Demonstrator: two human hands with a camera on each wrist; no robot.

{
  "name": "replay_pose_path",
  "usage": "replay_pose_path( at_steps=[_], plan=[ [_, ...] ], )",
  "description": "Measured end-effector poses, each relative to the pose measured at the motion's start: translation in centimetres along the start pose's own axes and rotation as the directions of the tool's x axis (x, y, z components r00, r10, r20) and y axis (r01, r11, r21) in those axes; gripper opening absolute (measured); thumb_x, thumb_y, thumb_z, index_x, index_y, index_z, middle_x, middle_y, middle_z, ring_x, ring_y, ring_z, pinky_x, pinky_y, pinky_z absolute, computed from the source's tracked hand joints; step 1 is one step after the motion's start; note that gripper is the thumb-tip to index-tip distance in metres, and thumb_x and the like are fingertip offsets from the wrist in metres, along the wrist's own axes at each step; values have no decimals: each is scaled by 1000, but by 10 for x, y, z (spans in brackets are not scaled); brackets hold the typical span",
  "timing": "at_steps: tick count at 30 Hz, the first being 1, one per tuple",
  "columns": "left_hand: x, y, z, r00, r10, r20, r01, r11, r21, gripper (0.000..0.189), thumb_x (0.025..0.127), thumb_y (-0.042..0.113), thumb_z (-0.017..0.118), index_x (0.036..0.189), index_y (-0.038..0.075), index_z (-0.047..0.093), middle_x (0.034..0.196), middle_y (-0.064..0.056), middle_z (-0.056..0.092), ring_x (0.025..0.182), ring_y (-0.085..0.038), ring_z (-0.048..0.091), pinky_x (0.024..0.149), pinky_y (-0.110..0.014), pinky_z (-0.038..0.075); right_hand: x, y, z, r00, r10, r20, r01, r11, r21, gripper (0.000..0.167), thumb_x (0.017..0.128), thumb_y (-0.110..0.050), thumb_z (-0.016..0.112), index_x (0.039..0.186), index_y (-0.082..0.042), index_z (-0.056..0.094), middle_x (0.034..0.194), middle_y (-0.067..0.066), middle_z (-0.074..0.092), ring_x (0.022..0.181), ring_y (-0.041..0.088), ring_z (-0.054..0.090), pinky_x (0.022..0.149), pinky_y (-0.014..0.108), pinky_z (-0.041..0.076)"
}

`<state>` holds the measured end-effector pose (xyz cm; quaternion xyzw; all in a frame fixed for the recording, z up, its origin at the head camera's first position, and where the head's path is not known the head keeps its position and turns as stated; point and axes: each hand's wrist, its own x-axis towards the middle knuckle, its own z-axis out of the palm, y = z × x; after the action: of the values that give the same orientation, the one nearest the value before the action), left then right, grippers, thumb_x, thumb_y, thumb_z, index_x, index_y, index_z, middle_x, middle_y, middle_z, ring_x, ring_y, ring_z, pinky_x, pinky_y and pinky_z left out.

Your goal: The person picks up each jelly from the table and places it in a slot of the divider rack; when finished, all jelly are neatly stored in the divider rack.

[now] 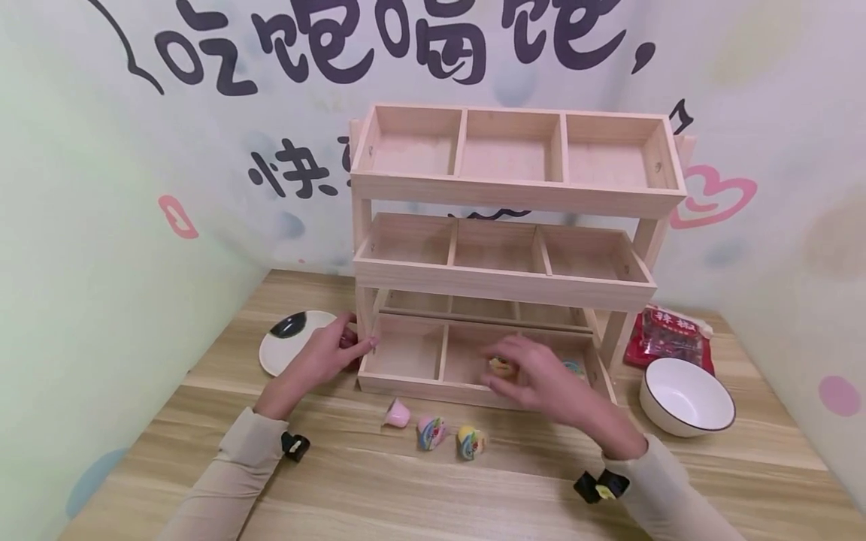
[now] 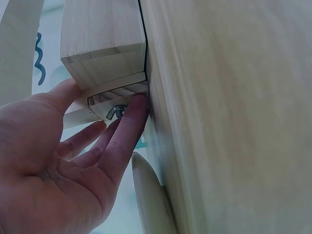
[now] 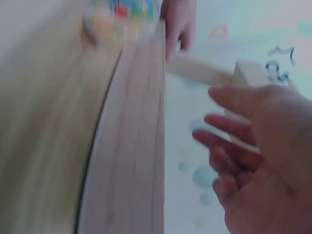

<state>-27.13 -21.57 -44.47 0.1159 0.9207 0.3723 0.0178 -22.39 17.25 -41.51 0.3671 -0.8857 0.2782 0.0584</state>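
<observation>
A three-tier wooden rack stands on the table. My left hand grips its lower left side, thumb and fingers on either side of the wood by a wing nut. Over the bottom tier's middle compartment is my right hand, thumb and fingers apart and nothing between them in the right wrist view. A small jelly cup shows past those fingers. Another jelly cup lies in the right compartment. In front are a pink cup on its side, a pink one and a yellow one, the latter two with printed lids.
A white plate with a black patch lies left of the rack. On the right stand a white bowl and red snack packets. A printed wall sheet closes off the back and sides.
</observation>
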Motion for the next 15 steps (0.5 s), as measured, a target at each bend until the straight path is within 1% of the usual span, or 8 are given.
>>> replay_pose_path(
  at_steps=[2,3,5,8,11,13,15],
  plan=[
    [0,0,0,1000,-2,6,2,1000,1,56,108,36,70,145,-1,51,115,-18,78,102,-26,76,90,-44,62,-8,-11,4,996,-83,21,82,996,41,29,100,-19,80,127,-11,76,118,3,78,88,13,68,74,27,59],
    [1,0,0,1000,-4,10,4,1000,1,56,108,37,69,145,-1,51,115,-18,78,102,-25,76,90,-44,62,-12,-16,7,992,-115,45,112,992,56,27,100,-19,80,126,-12,77,117,1,78,88,11,67,74,26,59],
    [1,0,1,1000,-4,13,4,1000,1,57,108,37,69,146,-1,50,115,-18,78,102,-25,76,89,-44,62,-20,-23,12,982,-162,96,155,985,78,25,101,-19,79,125,-15,77,120,-4,77,97,9,70,81,27,61],
    [1,-1,0,1000,-9,6,9,1000,4,56,108,38,69,145,0,51,116,-18,78,103,-26,76,90,-44,62,-28,-26,18,967,-191,167,176,979,99,26,102,-20,78,128,-20,77,127,-9,75,113,10,71,93,32,62],
    [1,-1,1,1000,-7,-2,7,1000,7,53,108,38,70,142,0,53,115,-18,79,103,-27,76,90,-45,63,-32,-25,22,957,-213,196,196,975,103,28,102,-19,78,130,-25,78,132,-9,74,122,10,69,100,33,60],
    [1,-1,1,1000,-4,-5,4,1000,10,53,108,37,70,141,0,53,114,-19,79,103,-27,76,89,-45,63,-33,-23,24,951,-239,196,220,969,113,27,102,-17,78,127,-26,80,132,-5,74,121,10,70,99,32,61],
    [1,-1,1,1000,1,-1,-1,1000,14,53,108,37,70,141,0,53,114,-19,79,103,-27,76,89,-45,63,-33,-21,26,947,-257,194,235,963,130,26,102,-14,78,124,-26,81,130,-3,75,117,9,71,95,28,61]
  ],
)
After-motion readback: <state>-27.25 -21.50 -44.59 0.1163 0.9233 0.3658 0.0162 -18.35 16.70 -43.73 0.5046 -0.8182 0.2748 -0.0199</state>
